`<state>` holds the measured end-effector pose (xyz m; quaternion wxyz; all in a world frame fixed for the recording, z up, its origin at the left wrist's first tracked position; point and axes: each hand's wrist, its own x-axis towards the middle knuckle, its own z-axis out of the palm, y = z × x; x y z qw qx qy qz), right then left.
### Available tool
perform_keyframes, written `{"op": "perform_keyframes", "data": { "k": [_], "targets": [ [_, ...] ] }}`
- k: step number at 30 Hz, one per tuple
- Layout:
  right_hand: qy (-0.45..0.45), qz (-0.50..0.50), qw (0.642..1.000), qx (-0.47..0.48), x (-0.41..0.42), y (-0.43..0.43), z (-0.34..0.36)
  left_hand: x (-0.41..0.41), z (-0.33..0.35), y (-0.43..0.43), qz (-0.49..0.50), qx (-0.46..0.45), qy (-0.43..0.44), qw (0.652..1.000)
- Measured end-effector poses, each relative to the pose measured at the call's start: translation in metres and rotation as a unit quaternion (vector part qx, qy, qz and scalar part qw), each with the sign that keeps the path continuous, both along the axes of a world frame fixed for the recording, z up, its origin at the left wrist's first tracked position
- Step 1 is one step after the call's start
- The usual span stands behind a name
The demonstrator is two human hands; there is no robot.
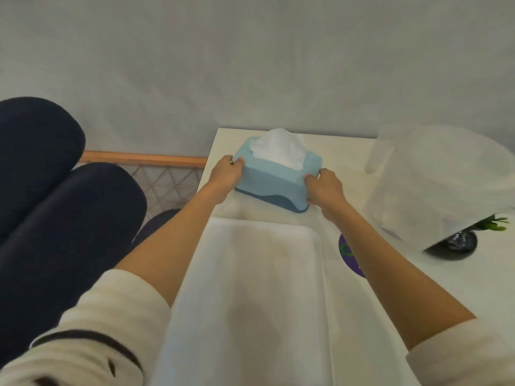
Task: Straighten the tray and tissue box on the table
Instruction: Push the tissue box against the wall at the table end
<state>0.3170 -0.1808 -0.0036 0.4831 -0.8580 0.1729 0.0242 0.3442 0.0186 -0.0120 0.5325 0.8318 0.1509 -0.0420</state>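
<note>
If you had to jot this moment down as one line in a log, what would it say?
left hand: grips light blue tissue box | right hand: grips opposite end | box: skewed, beyond white rectangular tray | white table

Blue tissue box (274,181) askew, beyond white tray (250,288)

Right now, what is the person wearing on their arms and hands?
No gloves: both hands are bare. The left hand has a small ring on one finger; the right hand shows none. Cream sleeves are pushed up past the forearms. The left sleeve has dark stripes; the right sleeve looks plain.
</note>
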Motion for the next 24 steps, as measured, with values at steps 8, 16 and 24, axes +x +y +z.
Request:
{"op": "perform_keyframes", "data": {
  "k": [8,16,24],
  "targets": [
    [-0.082,-0.001,0.997,0.01,0.046,0.007,-0.001,0.027,-0.024,0.013,0.051,-0.04,-0.057,0.996],
    [-0.097,0.043,0.994,0.01,0.084,0.019,-0.003,0.064,-0.023,0.014,0.073,-0.03,-0.08,0.994],
    [-0.104,0.048,0.993,0.023,0.112,0.024,0.0,0.096,-0.017,0.017,0.095,-0.084,-0.041,0.991]
  ]
}}
